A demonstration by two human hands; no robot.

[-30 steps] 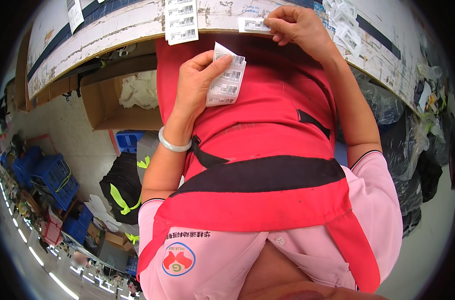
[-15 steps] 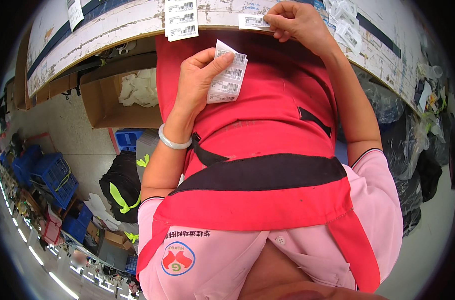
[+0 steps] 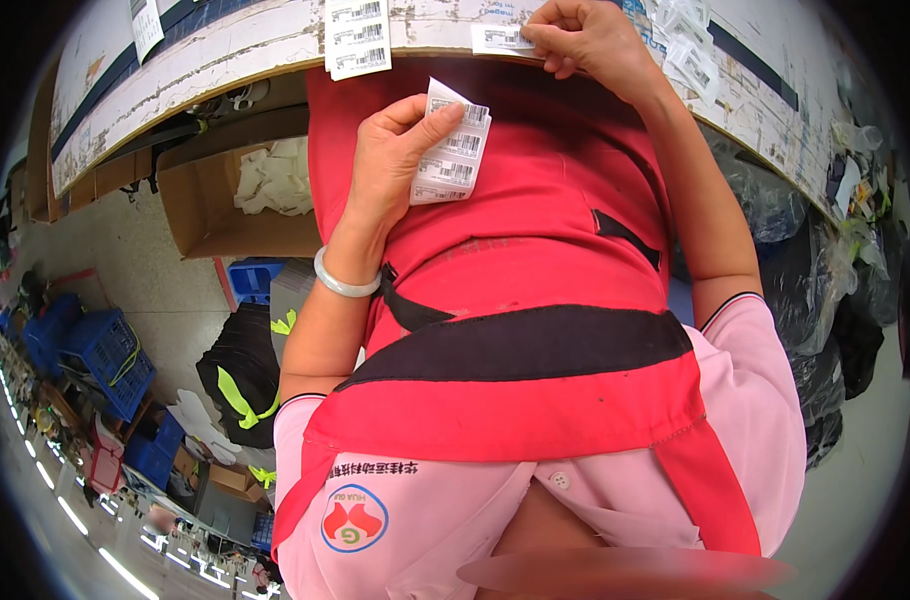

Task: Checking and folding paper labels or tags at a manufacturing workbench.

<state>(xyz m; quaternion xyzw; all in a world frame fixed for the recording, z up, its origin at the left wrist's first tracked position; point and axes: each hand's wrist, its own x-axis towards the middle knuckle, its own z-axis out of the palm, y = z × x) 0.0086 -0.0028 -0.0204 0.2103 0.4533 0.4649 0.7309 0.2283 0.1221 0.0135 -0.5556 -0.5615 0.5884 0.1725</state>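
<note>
My left hand [image 3: 387, 155] is closed on a folded strip of white barcode labels [image 3: 449, 165], thumb on top, in front of the red apron [image 3: 555, 200]. With thumb and fingers pinched, my right hand [image 3: 597, 48] holds the right end of a single barcode label [image 3: 497, 38] at the near edge of the worn white table [image 3: 245, 70]. I cannot tell whether that label is stuck down. Between the hands and further left, another strip of barcode labels [image 3: 359, 40] lies on the table and hangs a little over its edge.
Small translucent plastic pieces [image 3: 687, 55] are heaped on the table right of my right hand. Below the table at left stands an open cardboard box [image 3: 200, 215] with pale scraps. Plastic-wrapped bundles [image 3: 810, 270] crowd the right side. Blue crates [image 3: 110, 360] stand on the floor at left.
The whole view has shifted very slightly. Both hands keep the same grip and nearly the same place.
</note>
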